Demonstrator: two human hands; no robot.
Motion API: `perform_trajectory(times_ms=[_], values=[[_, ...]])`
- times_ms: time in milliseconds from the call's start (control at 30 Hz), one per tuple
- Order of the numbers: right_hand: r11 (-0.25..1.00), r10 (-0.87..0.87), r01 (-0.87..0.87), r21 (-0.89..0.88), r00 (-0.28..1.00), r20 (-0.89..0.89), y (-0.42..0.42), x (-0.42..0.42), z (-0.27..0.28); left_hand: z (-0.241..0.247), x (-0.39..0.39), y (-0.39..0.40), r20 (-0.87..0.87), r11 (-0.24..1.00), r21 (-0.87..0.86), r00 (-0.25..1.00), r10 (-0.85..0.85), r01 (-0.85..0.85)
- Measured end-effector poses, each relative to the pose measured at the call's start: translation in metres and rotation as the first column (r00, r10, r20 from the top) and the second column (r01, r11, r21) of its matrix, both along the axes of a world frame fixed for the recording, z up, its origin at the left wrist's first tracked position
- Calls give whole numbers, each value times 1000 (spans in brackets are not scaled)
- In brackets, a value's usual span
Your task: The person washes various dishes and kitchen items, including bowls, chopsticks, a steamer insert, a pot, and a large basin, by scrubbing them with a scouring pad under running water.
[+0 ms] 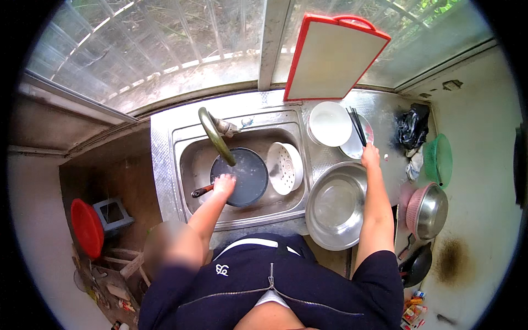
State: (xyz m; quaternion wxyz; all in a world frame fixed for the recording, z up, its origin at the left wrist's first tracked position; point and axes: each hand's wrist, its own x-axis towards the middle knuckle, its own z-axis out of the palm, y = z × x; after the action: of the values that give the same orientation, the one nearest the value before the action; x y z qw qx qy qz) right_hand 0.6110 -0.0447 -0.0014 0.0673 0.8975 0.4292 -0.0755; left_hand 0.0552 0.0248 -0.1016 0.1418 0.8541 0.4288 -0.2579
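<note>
My left hand [225,184] is at the near left rim of a dark frying pan [247,177], beside its brown handle [202,191]; whether it grips anything is unclear. The pan lies in the steel sink [189,165] under the curved faucet [214,138]. A white perforated steamer basket [284,168] leans at the sink's right side. My right hand [370,156] holds a bundle of dark chopsticks [358,126] by one end, over a white plate [352,142] with a coloured rim. Left of the plate is a white bowl [330,123]. A large steel basin [336,206] sits near my right forearm.
A red-edged cutting board [336,60] leans upright against the window. On the right are a black plastic bag [413,126], a green basket [438,161], a steel bowl [432,211] against a pink basket and a dark wok [416,266]. A red basin [87,228] stands at the lower left.
</note>
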Motion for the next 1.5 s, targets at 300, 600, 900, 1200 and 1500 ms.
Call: perform_trajectory(times_ms=[300,600,900,1200,1500], values=[[993,29,-14,-118,992,125,2,-28,23,25,9,-8,-31,939,-263,975,221,-221],[821,316,-27,570,854,-414,2,-218,108,48,-18,-13,147,262,-932,401,904,-250],[952,148,-277,-126,783,-604,19,-309,-97,91,-22,-19,76,85,-967,43,996,-242],[936,216,-333,-112,798,-563,8,-314,-175,88,-21,-20,105,73,-908,-57,993,-412],[985,142,-96,146,928,-343,10,-318,-178,50,-35,-16,147,112,-887,-44,988,-448]])
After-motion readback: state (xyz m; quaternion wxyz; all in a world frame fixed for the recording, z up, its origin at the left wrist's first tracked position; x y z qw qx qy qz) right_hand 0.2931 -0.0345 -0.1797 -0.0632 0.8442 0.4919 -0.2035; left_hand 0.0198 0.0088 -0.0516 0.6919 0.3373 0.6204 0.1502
